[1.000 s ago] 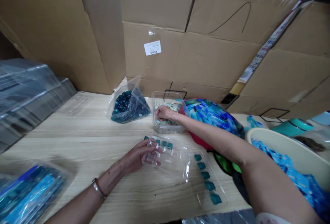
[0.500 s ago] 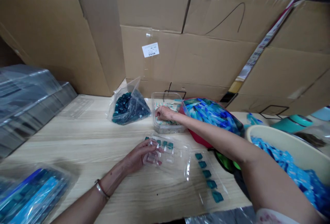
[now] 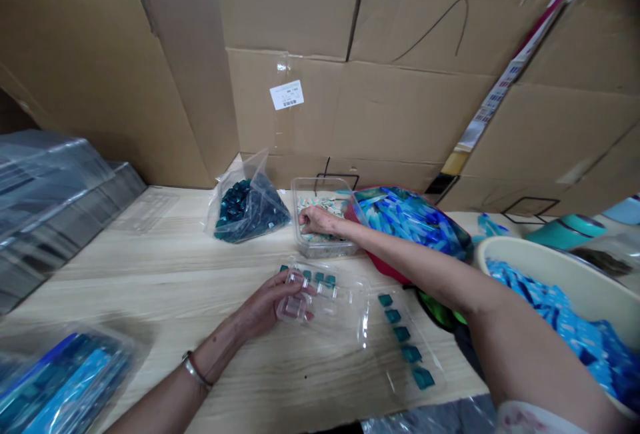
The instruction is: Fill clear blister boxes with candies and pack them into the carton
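Note:
My left hand [image 3: 285, 294] grips the left end of a clear plastic blister tray [image 3: 345, 307], thumb on top. Several teal square pieces [image 3: 320, 278] sit in a row along the tray's far side. Farther back, my right hand [image 3: 317, 219] reaches down into a clear plastic tub [image 3: 325, 249] of small pale and teal bits [image 3: 320, 205]. Its fingers are curled together among the bits, and whatever they pinch is hidden. Right of the held tray lies another clear tray [image 3: 395, 381] with a line of teal pieces [image 3: 401, 334].
A clear bag of dark teal pieces [image 3: 245, 211] stands left of the tub. Rightward are a red container of blue pieces [image 3: 410, 221], a cream basin [image 3: 493, 247] with blue packets, and a teal bottle [image 3: 565, 232]. Stacked clear trays [image 3: 55, 201] and filled packs [image 3: 65, 381] sit left. Cardboard [image 3: 400, 107] walls the back.
The view has shifted slightly. My right hand stays in the tub with its fingers curled, and my left hand keeps the tray in the same place.

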{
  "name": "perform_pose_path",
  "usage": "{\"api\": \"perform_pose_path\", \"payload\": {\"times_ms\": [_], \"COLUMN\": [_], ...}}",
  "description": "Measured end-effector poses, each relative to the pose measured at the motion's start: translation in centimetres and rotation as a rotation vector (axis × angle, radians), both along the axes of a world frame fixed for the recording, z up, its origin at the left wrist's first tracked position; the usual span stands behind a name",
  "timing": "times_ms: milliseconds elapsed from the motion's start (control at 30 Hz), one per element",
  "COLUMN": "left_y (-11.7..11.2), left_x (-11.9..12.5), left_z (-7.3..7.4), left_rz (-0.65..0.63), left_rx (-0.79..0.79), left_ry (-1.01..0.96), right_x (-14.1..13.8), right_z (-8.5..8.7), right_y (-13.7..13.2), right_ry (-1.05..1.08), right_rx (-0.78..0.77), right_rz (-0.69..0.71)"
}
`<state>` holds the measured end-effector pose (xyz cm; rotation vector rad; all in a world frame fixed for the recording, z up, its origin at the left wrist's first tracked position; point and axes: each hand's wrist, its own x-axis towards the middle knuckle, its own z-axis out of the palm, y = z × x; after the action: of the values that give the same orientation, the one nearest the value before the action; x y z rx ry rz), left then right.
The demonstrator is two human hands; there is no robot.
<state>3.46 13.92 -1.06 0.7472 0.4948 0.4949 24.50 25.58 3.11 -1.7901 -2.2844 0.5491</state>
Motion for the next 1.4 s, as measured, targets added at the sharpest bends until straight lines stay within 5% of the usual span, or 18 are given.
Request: {"api": "perform_pose_path", "payload": {"times_ms": [367,533,667,933,1100,1400], "left_y": [-0.1,-0.5,-0.9,-3.0,-6.7,-12.4], "left_x": [0.0,0.1,0.2,0.6,-0.2,-2.5], "left_z": [-0.2,-0.1,0.5,3.0,4.7,3.4], "left_rz": [0.035,0.047,0.034,0.103,0.254,0.396], "left_rx": [-0.018,-0.027,-0.030,0.060,0.073,0.082], "left_ry": [-0.017,-0.059,-0.059,-0.084,-0.090,-0.078], "right_x": [0.9,3.2,3.1,-1.7,-3.3,-7.1], "right_z": [0.8,3.4,5.0,5.9,5.4,5.1], "right_y": [0.4,-2.1,-7.1,-17.7,-20.3,-23.6], "right_ry": [0.239,0.813,1.089,1.070,1.084,0.683], "right_rx": [-0.038,-0.194,-0.253,-0.244,-0.265,-0.186], "right_rz": [-0.155,-0.293,-0.259,-0.161,-0.126,0.158]}}
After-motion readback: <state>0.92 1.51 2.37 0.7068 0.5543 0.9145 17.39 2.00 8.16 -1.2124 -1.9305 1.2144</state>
